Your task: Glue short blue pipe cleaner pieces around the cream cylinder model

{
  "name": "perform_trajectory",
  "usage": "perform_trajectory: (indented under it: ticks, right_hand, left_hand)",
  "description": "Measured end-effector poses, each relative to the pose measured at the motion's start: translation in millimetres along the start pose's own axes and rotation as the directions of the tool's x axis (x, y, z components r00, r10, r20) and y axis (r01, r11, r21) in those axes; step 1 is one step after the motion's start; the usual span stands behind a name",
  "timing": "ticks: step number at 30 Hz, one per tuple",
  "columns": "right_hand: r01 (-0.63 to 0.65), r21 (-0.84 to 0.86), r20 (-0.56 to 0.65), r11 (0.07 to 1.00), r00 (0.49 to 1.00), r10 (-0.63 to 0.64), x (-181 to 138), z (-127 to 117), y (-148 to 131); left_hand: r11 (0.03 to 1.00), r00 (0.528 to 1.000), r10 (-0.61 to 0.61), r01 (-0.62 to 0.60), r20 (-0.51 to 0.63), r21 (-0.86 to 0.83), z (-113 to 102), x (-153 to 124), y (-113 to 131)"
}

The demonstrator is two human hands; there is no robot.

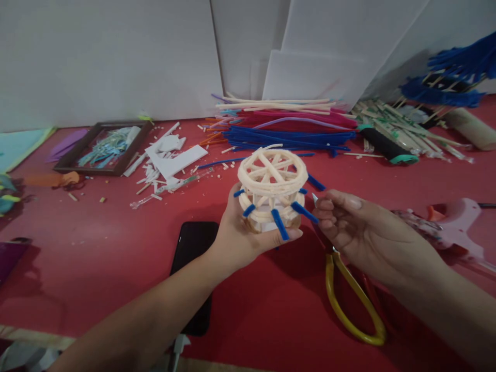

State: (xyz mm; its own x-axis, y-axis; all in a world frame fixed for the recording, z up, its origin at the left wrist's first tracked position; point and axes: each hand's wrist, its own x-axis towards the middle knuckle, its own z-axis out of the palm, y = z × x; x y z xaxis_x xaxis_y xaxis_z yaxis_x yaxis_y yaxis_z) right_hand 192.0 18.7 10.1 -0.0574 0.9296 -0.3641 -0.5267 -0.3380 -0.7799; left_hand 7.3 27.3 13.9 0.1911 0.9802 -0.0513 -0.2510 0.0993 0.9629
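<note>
My left hand [240, 235] is closed around the underside of a small round craft model [272, 187]. The model is a cream pipe-cleaner wheel over a drum, with short blue pipe-cleaner pieces sticking out round its side. My right hand [358, 230] sits just to the model's right, fingers curled, pinching something small and pale at its fingertips beside a blue piece. What it pinches is too small to name. Yellow-handled scissors [351, 305] lie on the red table [96, 248] under my right hand.
A black phone [191, 258] lies under my left forearm. A pink glue gun [457, 227] rests at the right. Piled pipe cleaners [282, 129], white foam scraps [170, 160], a framed tray [103, 147] and sticks with rolls [403, 137] line the back, before white boards.
</note>
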Motion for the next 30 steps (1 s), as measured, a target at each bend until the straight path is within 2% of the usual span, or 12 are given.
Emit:
perform_trajectory:
  ticks: [3, 7, 11, 14, 19, 23, 28, 30]
  right_hand:
    - [0.032, -0.029, 0.013, 0.999, 0.999, -0.031, 0, -2, 2]
    - [0.037, -0.073, 0.036, 0.997, 0.999, -0.034, 0, -4, -1]
    - [0.073, -0.07, -0.021, 0.995, 0.997, -0.075, 4, -7, -13]
    - [0.094, -0.055, -0.019, 0.994, 0.995, -0.095, 7, -10, -23]
    - [0.124, -0.074, 0.051, 0.99, 0.991, -0.12, 8, -16, -40]
    - [0.181, -0.115, 0.048, 0.977, 0.983, -0.176, 9, -23, -49]
    - [0.21, -0.278, -0.055, 0.937, 0.971, -0.234, 13, -28, -58]
    - [0.284, -0.495, -0.096, 0.822, 0.922, -0.376, 15, -32, -63]
  left_hand:
    - [1.0, 0.999, -0.006, 0.006, -0.037, 0.002, 1, -1, 1]
    - [0.999, 0.999, -0.032, 0.032, -0.027, -0.008, -3, -2, 1]
    - [0.981, 0.989, -0.124, 0.135, 0.085, -0.136, -8, 1, -2]
    - [0.948, 0.965, -0.199, 0.233, 0.17, -0.216, -10, 4, -3]
    - [0.921, 0.962, -0.21, 0.255, 0.175, -0.296, -7, 5, 2]
    - [0.907, 0.959, -0.224, 0.271, 0.175, -0.323, -8, 5, 1]
    - [0.898, 0.95, -0.287, 0.312, 0.125, -0.31, -10, 5, -1]
    - [0.895, 0.946, -0.312, 0.324, 0.087, -0.307, -10, 5, -1]
